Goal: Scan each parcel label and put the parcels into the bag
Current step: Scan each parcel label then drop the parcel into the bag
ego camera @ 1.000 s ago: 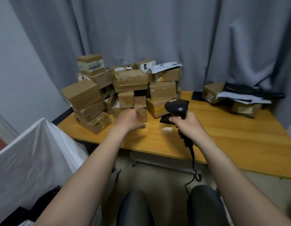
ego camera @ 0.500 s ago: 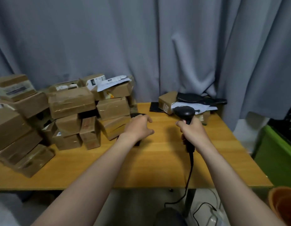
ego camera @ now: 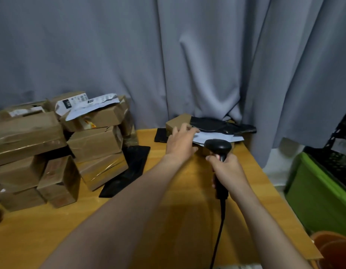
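My forearms reach out over the worktop (ego camera: pixel 168 220), the left crossing in from low on the left. My right hand (ego camera: pixel 229 171) is the nearer, knuckles up, its fingers wrapped tight round the scanner (ego camera: pixel 218 150) handle, the index finger curled at the front just under the head. The head stands above my fist, and the cable (ego camera: pixel 218 233) drops from the handle back toward me.

Just beyond and left of that fist, my left hand (ego camera: pixel 181 141) is stretched out palm down, fingers straight and a little spread, thumb pointing toward the scanner. Its fingertips lie at the top of a box (ego camera: pixel 177 121), and the index finger reaches onto a white sheet (ego camera: pixel 216 137) just past the scanner head. I cannot tell whether they press or only touch. A black pouch (ego camera: pixel 222 126) lies over the sheet's far edge.

Left of my left hand, a black parcel (ego camera: pixel 129 169) lies flat, its far side tucked against the pile (ego camera: pixel 71 142) of boxes further left. Well to the right of my right hand stands a green bin (ego camera: pixel 319 195), with orange pots (ego camera: pixel 333 247) nearer me. A grey curtain (ego camera: pixel 168 55) hangs behind everything.
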Demonstrator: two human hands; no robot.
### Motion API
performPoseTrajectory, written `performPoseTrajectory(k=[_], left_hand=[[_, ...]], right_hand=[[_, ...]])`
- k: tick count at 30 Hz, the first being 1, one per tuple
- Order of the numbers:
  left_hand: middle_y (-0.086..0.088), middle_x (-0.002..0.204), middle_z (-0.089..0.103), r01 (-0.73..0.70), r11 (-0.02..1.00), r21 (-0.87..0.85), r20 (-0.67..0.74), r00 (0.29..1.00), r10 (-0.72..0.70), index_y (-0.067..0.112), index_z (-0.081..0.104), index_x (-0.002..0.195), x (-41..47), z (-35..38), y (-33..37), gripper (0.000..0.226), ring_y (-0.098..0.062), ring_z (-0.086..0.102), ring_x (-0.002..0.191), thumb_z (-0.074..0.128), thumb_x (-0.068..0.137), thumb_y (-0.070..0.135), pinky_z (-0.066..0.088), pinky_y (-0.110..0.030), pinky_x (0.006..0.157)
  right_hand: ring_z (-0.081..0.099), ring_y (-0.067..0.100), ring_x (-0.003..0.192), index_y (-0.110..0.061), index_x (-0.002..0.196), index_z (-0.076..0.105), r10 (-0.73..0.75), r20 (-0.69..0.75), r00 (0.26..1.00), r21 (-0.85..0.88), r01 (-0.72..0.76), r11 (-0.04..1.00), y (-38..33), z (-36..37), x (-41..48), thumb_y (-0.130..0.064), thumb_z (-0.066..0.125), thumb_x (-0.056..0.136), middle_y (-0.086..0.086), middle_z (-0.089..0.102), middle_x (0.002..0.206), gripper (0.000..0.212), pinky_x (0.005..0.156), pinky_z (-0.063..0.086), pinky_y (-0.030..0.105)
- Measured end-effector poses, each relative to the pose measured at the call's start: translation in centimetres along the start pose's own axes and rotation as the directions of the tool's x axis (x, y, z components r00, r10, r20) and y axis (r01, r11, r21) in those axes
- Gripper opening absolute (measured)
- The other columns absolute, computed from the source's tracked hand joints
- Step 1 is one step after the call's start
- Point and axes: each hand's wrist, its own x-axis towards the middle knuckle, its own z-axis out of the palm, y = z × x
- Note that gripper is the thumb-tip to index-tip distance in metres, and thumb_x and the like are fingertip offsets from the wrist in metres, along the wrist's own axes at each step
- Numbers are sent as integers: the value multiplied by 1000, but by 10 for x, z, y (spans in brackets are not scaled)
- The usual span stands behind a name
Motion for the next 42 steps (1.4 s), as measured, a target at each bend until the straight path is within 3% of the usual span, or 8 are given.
performPoseTrajectory(k=[6, 15, 19, 23, 28, 34, 37, 42], left_hand=[[7, 126, 65, -44, 998, 34, -26, 999, 45, 33, 74, 116, 19, 15, 0, 19, -20, 51, 121, 66, 99, 31, 42, -38, 98], [2, 109, 73, 41, 999, 24, 69, 997, -42, 27, 77, 109, -19, 7, -33, 18, -21, 61, 109, 63, 98, 25, 53, -39, 89], [9, 103, 72, 85, 996, -10, 128, 988, -83, 33, 73, 89, -53, -11, -52, 6, -17, 63, 101, 70, 95, 33, 51, -38, 85], [12, 93, 68, 144, 988, -55, 187, 973, -131, 29, 69, 82, -87, -41, -69, 14, -15, 62, 93, 71, 94, 36, 45, -35, 76], [12, 86, 71, 174, 968, -181, 201, 970, -136, 27, 68, 78, -124, -83, -85, 16, -11, 65, 87, 72, 93, 31, 55, -39, 79], [10, 80, 66, 158, 951, -265, 133, 983, -126, 27, 64, 79, -163, -127, -93, 17, -9, 62, 78, 70, 95, 27, 41, -28, 60], [9, 81, 66, 208, 939, -274, 86, 978, -191, 26, 63, 79, -178, -137, -103, 18, -11, 62, 78, 70, 95, 29, 42, -28, 61], [4, 85, 67, 375, 884, -278, 168, 925, -340, 25, 59, 77, -201, -126, -135, 23, -13, 62, 77, 70, 96, 31, 43, -29, 63]], right_hand=[[60, 29, 48, -9, 83, 57, 21, -20, 1000, 40, -20, 999, 9, -3, 16, -25, 68, 96, 8, 56, 57, 23, 54, 55, 41], [59, 24, 50, -9, 90, 58, 26, -19, 999, 97, -24, 995, 9, 0, 11, -25, 67, 97, 4, 56, 57, 19, 57, 55, 41], [56, 24, 46, -9, 90, 59, 2, 2, 1000, 103, -2, 995, -2, 8, -4, -22, 66, 97, 6, 55, 59, 16, 50, 51, 36], [57, 23, 49, -10, 93, 61, -24, 58, 998, 115, 17, 993, -15, 19, -31, -23, 68, 96, 9, 58, 66, 15, 52, 51, 36], [58, 24, 52, -12, 94, 61, -66, 141, 988, 78, 56, 995, -28, 31, -71, -24, 68, 97, 10, 60, 67, 14, 50, 49, 34], [55, 24, 48, -9, 87, 61, -96, 187, 978, 77, 83, 994, -39, 46, -112, -22, 66, 97, 10, 58, 62, 17, 50, 47, 33], [54, 27, 49, -8, 83, 61, -115, 213, 970, 81, 100, 992, -43, 57, -127, -22, 67, 96, 10, 57, 61, 19, 51, 45, 35], [53, 24, 49, -5, 91, 63, -131, 268, 954, 55, 121, 991, -43, 77, -145, -21, 66, 95, 9, 56, 67, 16, 50, 45, 34]])
